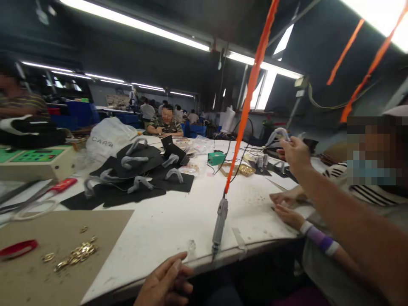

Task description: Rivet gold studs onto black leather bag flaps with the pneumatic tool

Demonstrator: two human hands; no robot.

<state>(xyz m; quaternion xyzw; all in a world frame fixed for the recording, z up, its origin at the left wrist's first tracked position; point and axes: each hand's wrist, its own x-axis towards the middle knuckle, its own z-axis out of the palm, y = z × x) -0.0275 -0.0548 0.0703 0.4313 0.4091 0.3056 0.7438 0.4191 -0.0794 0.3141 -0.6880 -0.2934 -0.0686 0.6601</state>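
Observation:
My right hand (296, 154) is stretched out to the right, over the far part of the table. Its fingers are closed on a grey plastic-wrapped bag handle (278, 133); whether a black panel hangs from it, I cannot make out. My left hand (165, 280) is at the near table edge, fingers loosely bent and apart, holding nothing. To its right, a grey electric screwdriver (219, 225) hangs tip down from an orange strap (247, 108). A pile of black panels (149, 197) with grey wrapped handles (140, 183) lies left of centre.
Gold metal fittings (81, 251) lie on brown card (117, 225), near a red ring (19, 248) and scissors (36, 208). A green box (216, 158) stands mid-table. At right, a co-worker's hands (288, 210) rest on the table; another person (167, 123) sits opposite.

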